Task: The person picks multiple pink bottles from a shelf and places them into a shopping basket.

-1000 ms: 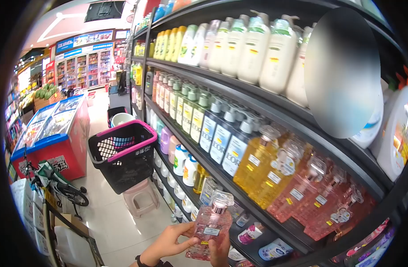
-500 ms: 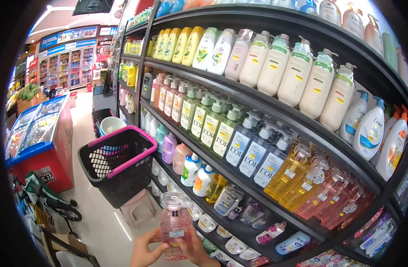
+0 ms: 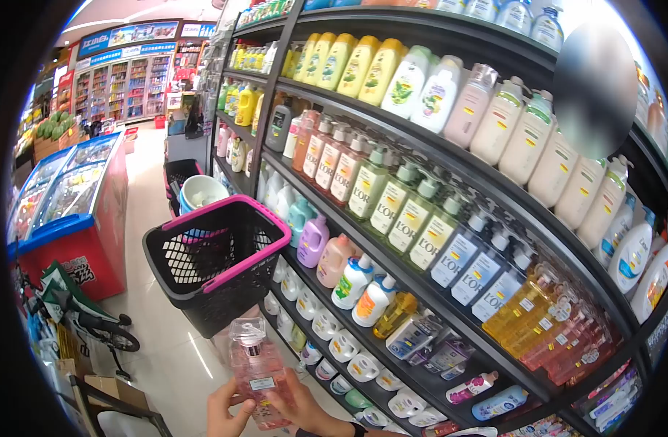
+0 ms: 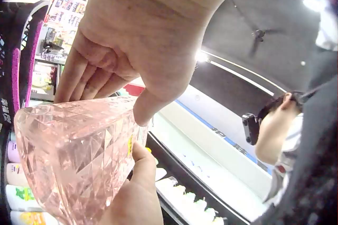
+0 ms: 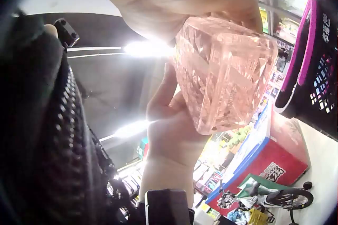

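Low in the head view, a pink see-through bottle (image 3: 265,358) with a clear cap and a small front label stands upright between both hands. My left hand (image 3: 227,409) holds it from the left, with the thumb on its front. On the other side my right hand (image 3: 305,409) grips it, thumb near the label. Its faceted glass-like body (image 4: 79,156) and base corner show large in the left wrist view, the left thumb and right thumb both against it. Seen from the right wrist, the bottle (image 5: 227,77) lies between the two hands.
Just beyond the bottle is a black shopping basket (image 3: 224,291) with pink rims, above a pale stool. Shelves (image 3: 392,226) of shampoo and wash bottles run along the right. A red and blue chest freezer (image 3: 79,255) and a small bike (image 3: 79,313) stand left of the aisle.
The head view has shifted so more of the shelves' left part shows. The bottle, held in both hands throughout, has moved left in view and now appears below the basket.
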The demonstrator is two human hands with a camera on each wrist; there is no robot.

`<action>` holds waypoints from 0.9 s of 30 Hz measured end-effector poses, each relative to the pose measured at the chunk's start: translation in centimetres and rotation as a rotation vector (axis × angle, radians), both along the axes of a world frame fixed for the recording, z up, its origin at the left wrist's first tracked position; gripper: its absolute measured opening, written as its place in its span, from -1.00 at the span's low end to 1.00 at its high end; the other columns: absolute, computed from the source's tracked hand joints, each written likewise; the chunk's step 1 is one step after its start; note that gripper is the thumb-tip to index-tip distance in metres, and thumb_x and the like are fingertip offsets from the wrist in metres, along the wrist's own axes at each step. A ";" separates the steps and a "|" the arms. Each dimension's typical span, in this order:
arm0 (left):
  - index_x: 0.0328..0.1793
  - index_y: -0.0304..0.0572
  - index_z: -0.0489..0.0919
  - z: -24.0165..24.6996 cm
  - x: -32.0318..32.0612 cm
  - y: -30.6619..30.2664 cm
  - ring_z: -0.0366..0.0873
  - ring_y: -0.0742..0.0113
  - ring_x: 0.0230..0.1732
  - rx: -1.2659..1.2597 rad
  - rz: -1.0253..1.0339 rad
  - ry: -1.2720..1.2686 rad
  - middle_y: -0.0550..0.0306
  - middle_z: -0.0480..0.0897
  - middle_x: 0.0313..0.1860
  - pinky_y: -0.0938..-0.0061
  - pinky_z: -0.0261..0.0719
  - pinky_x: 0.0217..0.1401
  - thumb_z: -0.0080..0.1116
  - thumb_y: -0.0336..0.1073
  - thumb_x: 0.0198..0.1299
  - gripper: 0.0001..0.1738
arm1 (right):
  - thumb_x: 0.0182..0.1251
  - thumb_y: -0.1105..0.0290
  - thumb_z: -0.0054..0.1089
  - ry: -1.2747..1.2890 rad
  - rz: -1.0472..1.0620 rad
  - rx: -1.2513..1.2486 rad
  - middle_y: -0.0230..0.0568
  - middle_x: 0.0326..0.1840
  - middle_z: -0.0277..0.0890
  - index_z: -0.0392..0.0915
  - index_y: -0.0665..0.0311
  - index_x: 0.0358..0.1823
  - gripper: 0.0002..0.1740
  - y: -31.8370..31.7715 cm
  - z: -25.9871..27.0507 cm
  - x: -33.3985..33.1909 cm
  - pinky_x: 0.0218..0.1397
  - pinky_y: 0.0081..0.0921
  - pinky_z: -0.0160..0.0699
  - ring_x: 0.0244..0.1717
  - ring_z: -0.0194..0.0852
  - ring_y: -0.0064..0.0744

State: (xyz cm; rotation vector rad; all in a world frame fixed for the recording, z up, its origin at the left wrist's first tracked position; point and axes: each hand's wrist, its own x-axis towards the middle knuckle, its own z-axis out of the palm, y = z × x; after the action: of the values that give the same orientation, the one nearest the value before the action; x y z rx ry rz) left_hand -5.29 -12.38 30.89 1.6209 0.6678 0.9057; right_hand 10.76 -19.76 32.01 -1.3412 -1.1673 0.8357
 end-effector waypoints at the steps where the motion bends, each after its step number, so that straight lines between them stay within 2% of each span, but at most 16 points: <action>1: 0.25 -0.45 0.43 0.0 0.0 0.6 0.55 0.41 -0.21 -0.003 0.010 0.003 0.08 0.63 -0.17 0.50 0.52 -0.16 0.17 -0.26 0.24 -0.48 | 0.43 0.26 0.05 -0.010 0.037 -0.001 -0.10 -0.03 0.48 0.13 0.31 0.19 -0.54 0.9 0.0 0.1 0.01 -0.45 0.46 -0.07 0.52 -0.39; 3: 0.07 -0.46 0.54 0.2 0.3 1.9 0.60 0.43 -0.22 -0.144 0.039 -0.117 0.11 0.65 -0.23 0.48 0.63 -0.12 0.32 -0.05 0.11 -0.41 | 0.43 0.27 0.04 -0.010 0.085 -0.001 -0.08 -0.01 0.48 0.11 0.31 0.20 -0.54 2.7 -0.5 0.4 0.01 -0.44 0.47 -0.07 0.52 -0.39; 4: 0.07 -0.46 0.54 0.2 0.5 2.6 0.60 0.43 -0.22 -0.143 0.051 -0.108 0.11 0.65 -0.23 0.48 0.63 -0.12 0.32 -0.05 0.11 -0.41 | 0.44 0.27 0.04 -0.020 0.116 0.019 -0.07 -0.01 0.47 0.11 0.31 0.21 -0.53 3.8 -1.0 0.7 0.00 -0.44 0.47 -0.08 0.52 -0.38; 7: 0.07 -0.43 0.53 1.1 1.1 5.1 0.59 0.43 -0.22 -0.113 0.069 -0.052 0.11 0.64 -0.21 0.51 0.62 -0.18 0.28 -0.07 0.15 -0.45 | 0.45 0.24 0.03 0.042 0.180 0.025 -0.05 0.04 0.44 0.11 0.33 0.23 -0.51 7.0 -2.0 1.6 0.04 -0.43 0.46 -0.03 0.50 -0.36; 10: 0.03 -0.43 0.53 3.0 3.2 7.7 0.59 0.44 -0.23 -0.145 0.196 -0.027 0.12 0.64 -0.22 0.53 0.61 -0.21 0.27 -0.14 0.14 -0.51 | 0.45 0.22 0.04 0.104 0.216 0.013 -0.04 0.07 0.43 0.11 0.36 0.27 -0.47 10.7 -2.7 3.5 0.06 -0.42 0.46 0.04 0.49 -0.34; 12: 0.20 -0.38 0.46 3.3 5.1 10.6 0.65 0.35 -0.13 -0.115 0.231 0.164 0.00 0.67 -0.14 0.46 0.60 -0.05 0.33 -0.27 0.10 -0.44 | 0.45 0.21 0.04 0.112 0.243 0.025 -0.03 0.07 0.43 0.10 0.37 0.29 -0.45 13.5 -2.4 5.1 0.04 -0.42 0.48 0.05 0.49 -0.33; 13: 0.20 -0.38 0.46 3.2 6.0 12.2 0.65 0.35 -0.13 -0.119 0.269 0.180 0.00 0.67 -0.14 0.46 0.60 -0.05 0.33 -0.27 0.10 -0.44 | 0.45 0.19 0.03 -0.007 0.192 0.093 0.04 0.02 0.43 0.14 0.36 0.25 -0.48 14.6 -2.1 6.0 0.00 -0.36 0.48 -0.03 0.51 -0.22; 14: 0.16 -0.38 0.47 2.9 7.2 13.8 0.59 0.45 -0.19 -0.138 0.181 0.114 0.10 0.65 -0.16 0.54 0.58 -0.16 0.31 -0.28 0.10 -0.48 | 0.44 0.17 0.02 -0.119 0.146 0.157 0.12 -0.03 0.43 0.18 0.35 0.21 -0.51 15.4 -1.6 6.8 -0.04 -0.29 0.48 -0.10 0.54 -0.12; 15: 0.12 -0.37 0.47 2.7 8.1 15.3 0.54 0.55 -0.26 -0.158 0.099 0.046 0.19 0.62 -0.19 0.61 0.55 -0.27 0.29 -0.28 0.11 -0.52 | 0.44 0.17 0.02 -0.094 0.193 0.149 0.12 -0.03 0.43 0.18 0.35 0.21 -0.51 16.2 -0.8 8.0 -0.04 -0.29 0.48 -0.10 0.54 -0.12; 17: 0.15 -0.35 0.47 3.4 9.9 17.7 0.51 0.58 -0.25 -0.148 0.032 0.028 0.23 0.61 -0.17 0.64 0.52 -0.27 0.30 -0.27 0.12 -0.50 | 0.43 0.12 0.03 -0.083 0.205 0.021 0.18 0.02 0.41 0.19 0.36 0.25 -0.44 17.8 1.3 11.0 0.04 -0.28 0.44 -0.01 0.50 -0.02; 19: 0.14 -0.33 0.49 2.7 12.5 19.7 0.50 0.60 -0.24 -0.144 0.091 -0.098 0.27 0.61 -0.17 0.64 0.49 -0.27 0.31 -0.23 0.12 -0.50 | 0.40 0.14 0.07 -0.030 0.304 0.032 0.16 0.04 0.42 0.16 0.37 0.31 -0.39 20.2 0.5 14.1 0.13 -0.27 0.40 0.08 0.46 0.00; 20: 0.13 -0.33 0.50 1.8 13.0 21.3 0.51 0.59 -0.24 -0.139 0.118 -0.029 0.27 0.61 -0.18 0.63 0.49 -0.27 0.30 -0.21 0.13 -0.51 | 0.40 0.14 0.07 -0.008 0.342 0.017 0.16 0.04 0.42 0.16 0.37 0.31 -0.39 21.3 0.2 15.1 0.13 -0.27 0.40 0.08 0.46 0.00; 22: 0.08 -0.30 0.52 1.8 14.3 23.7 0.50 0.61 -0.32 -0.185 0.188 0.014 0.29 0.61 -0.27 0.64 0.48 -0.33 0.30 -0.20 0.16 -0.56 | 0.38 0.25 0.09 -0.351 0.209 0.225 0.05 0.08 0.45 0.21 0.34 0.32 -0.44 23.0 0.0 17.0 0.05 -0.34 0.50 0.08 0.52 -0.15; 23: 0.04 -0.29 0.53 2.6 15.3 25.1 0.48 0.63 -0.40 -0.236 0.233 -0.015 0.31 0.60 -0.34 0.67 0.47 -0.40 0.30 -0.21 0.17 -0.61 | 0.38 0.25 0.09 -0.329 0.240 0.208 0.05 0.08 0.45 0.21 0.34 0.32 -0.44 23.5 0.2 18.0 0.05 -0.34 0.50 0.08 0.52 -0.15; 25: -0.03 -0.30 0.54 2.0 15.8 28.9 0.51 0.61 -0.44 -0.229 0.320 0.048 0.28 0.61 -0.34 0.68 0.48 -0.46 0.30 -0.18 0.19 -0.63 | 0.33 0.22 0.12 -0.516 0.232 0.190 0.11 0.04 0.46 0.29 0.39 0.25 -0.45 23.7 0.2 20.1 0.18 -0.27 0.41 0.10 0.46 0.01; 27: -0.06 -0.32 0.55 1.9 16.8 32.3 0.55 0.58 -0.44 -0.229 0.401 -0.029 0.25 0.62 -0.33 0.66 0.49 -0.46 0.29 -0.16 0.19 -0.63 | 0.33 0.26 0.11 -0.366 0.328 0.042 0.09 0.04 0.46 0.36 0.40 0.18 -0.52 23.4 -1.1 22.0 0.16 -0.28 0.42 0.08 0.47 0.01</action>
State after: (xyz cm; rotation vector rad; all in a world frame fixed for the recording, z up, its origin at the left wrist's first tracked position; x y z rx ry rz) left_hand 11.47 19.90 32.81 1.2890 1.0599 1.0927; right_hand 32.75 3.67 30.94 -1.3210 -1.7166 0.8086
